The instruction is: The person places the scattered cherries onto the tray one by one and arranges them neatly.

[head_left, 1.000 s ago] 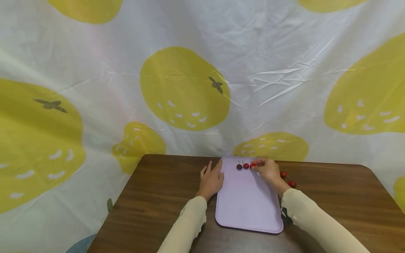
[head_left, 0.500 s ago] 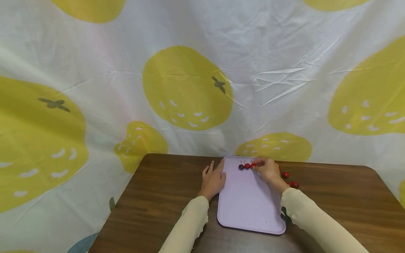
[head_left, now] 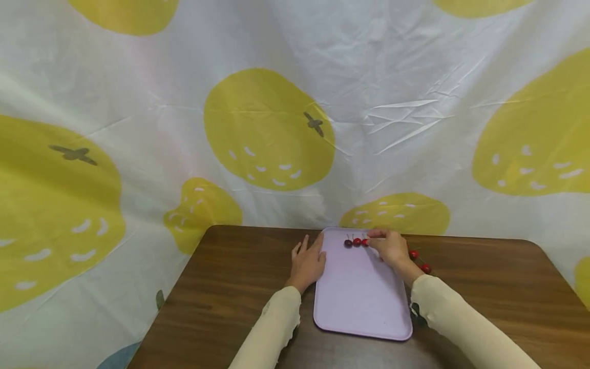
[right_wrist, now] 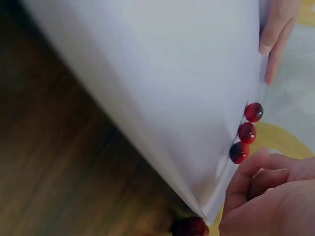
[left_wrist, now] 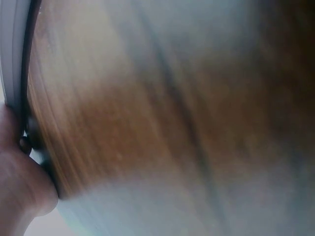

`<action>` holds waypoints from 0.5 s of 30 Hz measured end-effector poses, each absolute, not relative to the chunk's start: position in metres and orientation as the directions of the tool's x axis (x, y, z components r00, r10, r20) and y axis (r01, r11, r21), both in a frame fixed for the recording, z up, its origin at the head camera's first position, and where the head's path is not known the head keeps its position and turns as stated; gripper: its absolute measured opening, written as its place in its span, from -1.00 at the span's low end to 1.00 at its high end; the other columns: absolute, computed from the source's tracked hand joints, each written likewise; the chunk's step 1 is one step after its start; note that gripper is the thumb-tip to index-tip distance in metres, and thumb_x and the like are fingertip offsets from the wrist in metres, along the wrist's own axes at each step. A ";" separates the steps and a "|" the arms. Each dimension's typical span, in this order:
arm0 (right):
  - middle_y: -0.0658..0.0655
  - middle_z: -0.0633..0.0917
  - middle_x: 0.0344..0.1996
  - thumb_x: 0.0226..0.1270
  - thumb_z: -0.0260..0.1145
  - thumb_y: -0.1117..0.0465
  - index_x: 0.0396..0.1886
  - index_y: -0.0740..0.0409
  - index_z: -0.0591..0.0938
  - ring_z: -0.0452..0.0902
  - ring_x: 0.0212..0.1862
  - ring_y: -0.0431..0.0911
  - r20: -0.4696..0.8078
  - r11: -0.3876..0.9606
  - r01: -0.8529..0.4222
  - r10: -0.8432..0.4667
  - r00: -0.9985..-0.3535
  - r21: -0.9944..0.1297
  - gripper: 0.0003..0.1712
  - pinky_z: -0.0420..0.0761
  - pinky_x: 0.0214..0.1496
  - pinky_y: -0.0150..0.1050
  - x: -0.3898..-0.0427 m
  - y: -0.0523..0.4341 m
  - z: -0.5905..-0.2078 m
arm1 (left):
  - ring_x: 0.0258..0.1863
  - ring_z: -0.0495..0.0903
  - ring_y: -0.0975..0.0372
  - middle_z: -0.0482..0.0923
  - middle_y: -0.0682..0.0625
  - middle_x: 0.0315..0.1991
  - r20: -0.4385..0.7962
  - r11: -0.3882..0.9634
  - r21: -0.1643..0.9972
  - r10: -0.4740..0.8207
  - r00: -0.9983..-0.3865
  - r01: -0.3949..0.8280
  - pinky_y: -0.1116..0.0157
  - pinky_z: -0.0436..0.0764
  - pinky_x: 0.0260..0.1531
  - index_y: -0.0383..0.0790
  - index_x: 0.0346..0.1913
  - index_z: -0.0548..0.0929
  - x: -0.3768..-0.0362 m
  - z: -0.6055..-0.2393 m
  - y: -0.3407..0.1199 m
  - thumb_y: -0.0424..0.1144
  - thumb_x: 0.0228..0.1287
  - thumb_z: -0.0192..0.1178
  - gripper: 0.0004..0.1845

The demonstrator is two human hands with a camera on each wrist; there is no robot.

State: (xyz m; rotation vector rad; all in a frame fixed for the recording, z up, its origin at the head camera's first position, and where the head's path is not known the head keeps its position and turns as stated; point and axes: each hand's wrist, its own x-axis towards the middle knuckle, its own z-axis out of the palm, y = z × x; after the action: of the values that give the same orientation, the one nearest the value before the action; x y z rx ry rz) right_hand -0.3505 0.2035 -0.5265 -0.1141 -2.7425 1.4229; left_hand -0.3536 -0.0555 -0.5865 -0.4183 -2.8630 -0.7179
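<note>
Both my hands sit at the lilac tray [head_left: 359, 297]: my left hand [head_left: 308, 262] lies flat and relaxed against its left rim, while my right hand [head_left: 391, 248] rests loosely curled beside the three cherries [head_left: 356, 242] lined along its far edge, gripping nothing.

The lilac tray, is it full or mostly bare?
Mostly bare: the lilac tray carries only three cherries in a row at its far edge.

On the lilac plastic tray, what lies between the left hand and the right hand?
In the head view, bare lilac plastic tray and three red cherries by the right hand; the left hand rests at its left edge.
</note>
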 end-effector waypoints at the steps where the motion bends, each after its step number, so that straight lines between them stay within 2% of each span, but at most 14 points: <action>1: 0.32 0.77 0.12 0.43 0.38 0.16 0.15 0.19 0.76 0.51 -0.71 -0.22 0.021 0.568 0.031 0.085 -0.996 -0.822 -0.63 0.51 -0.56 -0.31 -0.349 0.204 -0.524 | 0.70 0.15 -0.06 0.39 0.08 0.58 0.228 0.848 0.431 0.227 -0.947 0.308 -0.10 0.08 0.61 -0.01 0.69 0.21 -0.354 -0.587 -0.056 -0.09 0.63 -0.05 -0.36; 5: 0.32 0.76 0.16 0.47 0.38 0.15 0.19 0.19 0.73 0.53 -0.66 -0.08 0.069 0.554 -0.026 0.056 -0.996 -0.832 -0.63 0.53 -0.59 -0.28 -0.337 0.212 -0.516 | 0.70 0.13 -0.06 0.37 0.09 0.60 0.227 0.856 0.416 0.229 -0.946 0.307 -0.10 0.06 0.63 -0.01 0.70 0.19 -0.355 -0.588 -0.057 -0.09 0.64 -0.08 -0.36; 7: 0.27 0.79 0.13 0.46 0.40 0.13 0.15 0.17 0.76 0.66 -0.45 0.00 0.111 0.587 -0.060 0.051 -0.993 -0.807 -0.64 0.57 -0.45 -0.32 -0.330 0.218 -0.513 | 0.71 0.12 -0.06 0.36 0.08 0.61 0.220 0.855 0.418 0.232 -0.948 0.306 -0.10 0.05 0.63 -0.02 0.70 0.19 -0.354 -0.587 -0.057 -0.08 0.64 -0.08 -0.36; 9: 0.25 0.81 0.09 0.46 0.42 0.10 0.12 0.16 0.76 0.70 -0.23 0.05 0.134 0.618 -0.079 0.043 -0.990 -0.782 -0.65 0.59 -0.32 -0.33 -0.322 0.227 -0.513 | 0.71 0.11 -0.06 0.34 0.08 0.61 0.206 0.854 0.424 0.233 -0.950 0.302 -0.11 0.04 0.64 -0.03 0.69 0.20 -0.354 -0.586 -0.057 -0.08 0.64 -0.08 -0.36; 11: 0.24 0.82 0.05 0.47 0.42 0.08 0.10 0.16 0.77 0.69 -0.17 0.04 0.138 0.638 -0.082 0.039 -0.990 -0.765 -0.66 0.59 -0.30 -0.32 -0.314 0.238 -0.514 | 0.71 0.10 -0.07 0.34 0.07 0.62 0.199 0.848 0.436 0.234 -0.952 0.300 -0.12 0.04 0.64 -0.05 0.69 0.20 -0.353 -0.585 -0.057 -0.09 0.64 -0.06 -0.36; 12: 0.25 0.82 0.04 0.47 0.42 0.07 0.10 0.15 0.77 0.69 -0.19 -0.01 0.131 0.640 -0.077 0.038 -0.991 -0.764 -0.66 0.60 -0.31 -0.32 -0.310 0.244 -0.514 | 0.72 0.09 -0.07 0.33 0.07 0.62 0.195 0.846 0.440 0.237 -0.952 0.300 -0.12 0.03 0.64 -0.05 0.69 0.20 -0.353 -0.584 -0.056 -0.09 0.64 -0.06 -0.36; 15: 0.33 0.79 0.01 0.54 0.34 0.12 0.14 0.19 0.73 0.54 -0.56 -0.10 0.091 0.594 -0.056 0.029 -0.995 -0.802 -0.68 0.58 -0.58 -0.23 -0.298 0.261 -0.514 | 0.70 0.11 -0.11 0.36 0.04 0.61 0.205 0.838 0.445 0.247 -0.947 0.315 -0.15 0.05 0.63 -0.09 0.68 0.23 -0.351 -0.581 -0.055 -0.11 0.64 -0.04 -0.36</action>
State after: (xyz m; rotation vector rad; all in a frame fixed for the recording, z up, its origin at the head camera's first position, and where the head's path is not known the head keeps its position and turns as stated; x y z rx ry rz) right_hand -0.2976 0.2612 -0.5140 0.0237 -2.7196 1.3739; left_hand -0.3515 -0.0553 -0.5806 -0.4416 -2.8776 -0.7325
